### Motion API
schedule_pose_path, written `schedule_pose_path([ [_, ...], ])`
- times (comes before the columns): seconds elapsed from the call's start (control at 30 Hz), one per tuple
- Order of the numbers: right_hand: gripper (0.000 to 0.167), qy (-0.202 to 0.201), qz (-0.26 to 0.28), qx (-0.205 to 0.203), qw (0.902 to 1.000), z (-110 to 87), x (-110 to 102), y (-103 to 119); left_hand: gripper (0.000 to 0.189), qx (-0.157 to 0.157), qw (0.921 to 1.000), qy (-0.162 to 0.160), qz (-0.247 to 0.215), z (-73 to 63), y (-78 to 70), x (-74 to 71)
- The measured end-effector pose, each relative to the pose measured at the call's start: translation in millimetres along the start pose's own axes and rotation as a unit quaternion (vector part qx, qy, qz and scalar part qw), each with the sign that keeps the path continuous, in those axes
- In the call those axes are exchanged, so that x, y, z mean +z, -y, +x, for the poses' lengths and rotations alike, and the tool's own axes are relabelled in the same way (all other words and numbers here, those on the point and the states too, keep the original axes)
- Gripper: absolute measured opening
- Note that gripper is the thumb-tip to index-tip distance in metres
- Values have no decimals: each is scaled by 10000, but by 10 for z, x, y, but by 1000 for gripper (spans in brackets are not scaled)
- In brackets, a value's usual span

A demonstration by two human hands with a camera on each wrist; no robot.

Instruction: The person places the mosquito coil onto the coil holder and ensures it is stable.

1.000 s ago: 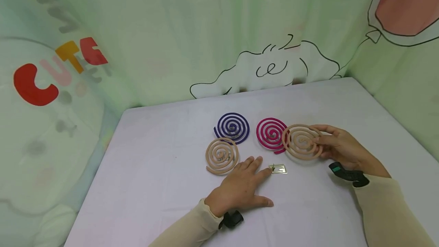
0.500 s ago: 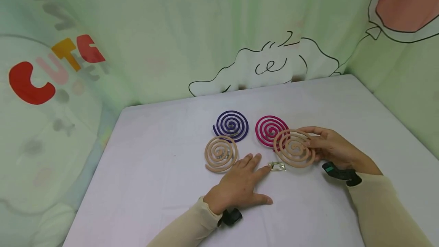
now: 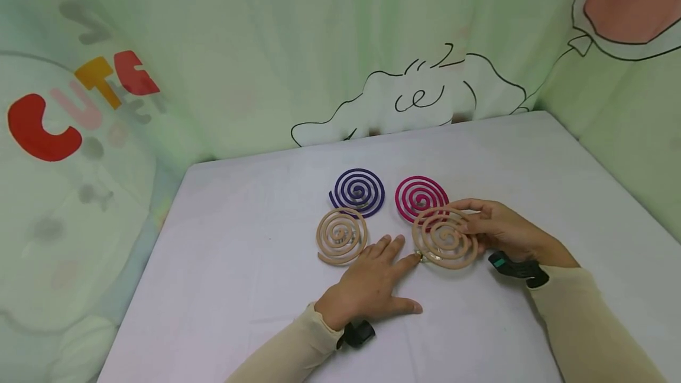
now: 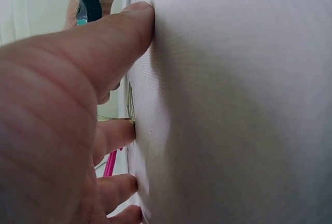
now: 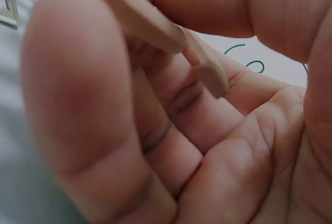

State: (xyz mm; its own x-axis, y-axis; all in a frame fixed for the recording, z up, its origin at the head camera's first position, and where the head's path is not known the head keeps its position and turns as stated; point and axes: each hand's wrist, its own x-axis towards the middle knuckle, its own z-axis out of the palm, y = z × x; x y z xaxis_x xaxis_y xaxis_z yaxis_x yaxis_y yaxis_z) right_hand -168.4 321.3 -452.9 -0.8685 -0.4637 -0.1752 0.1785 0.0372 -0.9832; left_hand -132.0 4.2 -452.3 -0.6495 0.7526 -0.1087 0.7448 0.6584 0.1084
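Note:
A tan mosquito coil [image 3: 446, 234] is pinched at its right side by my right hand [image 3: 505, 230], thumb against the rings. In the head view it overlaps a small metal coil stand [image 3: 418, 256] and the lower edge of a pink coil [image 3: 421, 200]. The right wrist view shows the coil's tan rings [image 5: 155, 29] between thumb and fingers. My left hand [image 3: 368, 285] rests palm down with fingers spread, its index fingertip at the stand's left end. In the left wrist view, the stand [image 4: 130, 99] lies flat and a thin piece rises from it by that fingertip.
A second tan coil [image 3: 340, 234] lies left of my left hand, overlapping a dark purple coil [image 3: 358, 192] behind it. Metal shows under these coils. The white-covered table [image 3: 239, 241] ends at a printed curtain [image 3: 239, 64] at the back.
My right hand has brought the tan coil left and nearer to me, from beside the pink coil to over the metal stand. The left hand stays in place.

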Motion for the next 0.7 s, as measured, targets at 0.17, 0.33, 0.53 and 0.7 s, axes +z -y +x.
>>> schedule_pose_path([
  [0.17,37,143,29,-8,9999,21,40,11,88,19,10000,-20,84,5,1,-5],
  [0.33,37,258,19,-19,9997,42,80,44,90,27,9999,-45,104,21,12,-2],
  [0.53,37,230,15,98,9997,71,140,46,90,54,10000,-38,53,20,13,-8],
  [0.7,42,198,-81,176,9996,88,168,39,93,42,10000,-13,2,12,11,-11],
])
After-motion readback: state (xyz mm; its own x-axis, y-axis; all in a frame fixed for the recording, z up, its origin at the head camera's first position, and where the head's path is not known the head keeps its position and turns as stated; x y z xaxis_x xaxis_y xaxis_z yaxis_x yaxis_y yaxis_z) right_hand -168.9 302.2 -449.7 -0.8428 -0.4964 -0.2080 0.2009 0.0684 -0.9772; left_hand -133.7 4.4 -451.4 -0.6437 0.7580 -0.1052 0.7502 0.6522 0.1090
